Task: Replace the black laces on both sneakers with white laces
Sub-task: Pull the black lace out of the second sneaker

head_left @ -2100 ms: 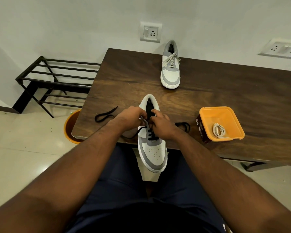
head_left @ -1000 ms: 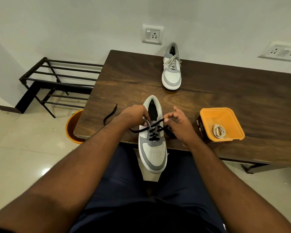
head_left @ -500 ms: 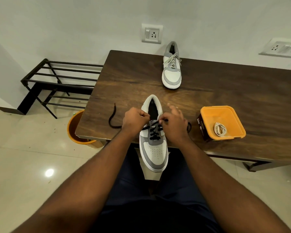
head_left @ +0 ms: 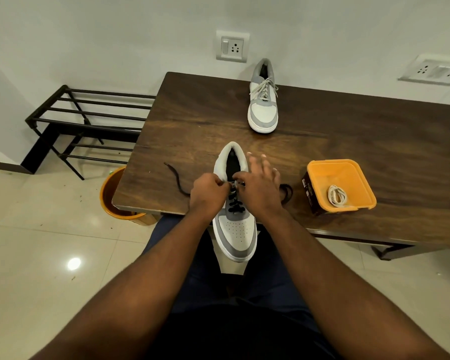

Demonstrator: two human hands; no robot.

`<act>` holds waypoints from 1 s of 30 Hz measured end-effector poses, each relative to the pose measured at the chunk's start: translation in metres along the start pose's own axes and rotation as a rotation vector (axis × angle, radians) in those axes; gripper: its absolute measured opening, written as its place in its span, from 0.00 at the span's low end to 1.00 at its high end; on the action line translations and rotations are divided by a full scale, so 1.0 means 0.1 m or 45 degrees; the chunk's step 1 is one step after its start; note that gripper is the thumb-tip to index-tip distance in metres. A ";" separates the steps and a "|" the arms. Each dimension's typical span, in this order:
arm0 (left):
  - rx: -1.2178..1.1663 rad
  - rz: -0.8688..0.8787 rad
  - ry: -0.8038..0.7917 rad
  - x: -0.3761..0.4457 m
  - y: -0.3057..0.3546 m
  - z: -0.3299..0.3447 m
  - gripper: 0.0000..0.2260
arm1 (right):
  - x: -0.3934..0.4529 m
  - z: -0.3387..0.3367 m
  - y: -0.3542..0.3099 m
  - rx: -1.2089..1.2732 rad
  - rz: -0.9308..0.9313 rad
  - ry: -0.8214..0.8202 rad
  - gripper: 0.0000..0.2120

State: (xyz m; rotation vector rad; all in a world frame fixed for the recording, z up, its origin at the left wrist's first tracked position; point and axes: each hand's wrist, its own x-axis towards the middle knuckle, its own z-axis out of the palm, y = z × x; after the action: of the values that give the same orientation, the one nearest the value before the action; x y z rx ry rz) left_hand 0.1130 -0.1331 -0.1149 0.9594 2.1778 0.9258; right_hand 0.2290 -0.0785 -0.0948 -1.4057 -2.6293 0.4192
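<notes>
The near sneaker (head_left: 235,224) sits at the counter's (head_left: 348,141) near edge, toe hanging over your lap, its black lace (head_left: 235,203) threaded through the lower eyelets. Your left hand (head_left: 208,194) is closed, pinching the lace at the upper eyelets; your right hand (head_left: 260,188) pinches it there with thumb and forefinger, the other fingers spread. One loose lace end trails left on the counter. The far sneaker (head_left: 263,102) carries white laces. To the right, an orange tub (head_left: 340,188) holds a coiled white lace (head_left: 337,195). A black rack (head_left: 89,126) stands far left.
</notes>
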 end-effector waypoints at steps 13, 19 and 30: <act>-0.053 -0.001 0.007 0.07 -0.09 -0.06 0.12 | -0.04 -0.21 0.34 0.347 0.442 0.264 0.05; -0.193 -0.089 -0.019 0.10 -0.06 -0.05 0.11 | -0.03 -0.13 0.13 0.189 0.089 0.192 0.12; -0.332 -0.147 0.042 0.20 -0.14 -0.04 0.11 | 0.13 -0.08 0.18 0.652 0.459 0.241 0.05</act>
State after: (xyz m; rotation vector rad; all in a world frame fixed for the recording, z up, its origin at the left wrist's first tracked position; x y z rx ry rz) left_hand 0.0929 -0.1259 -0.1279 0.6916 2.0515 1.1420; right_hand 0.2377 -0.0568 -0.0924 -1.6238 -1.9251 0.8749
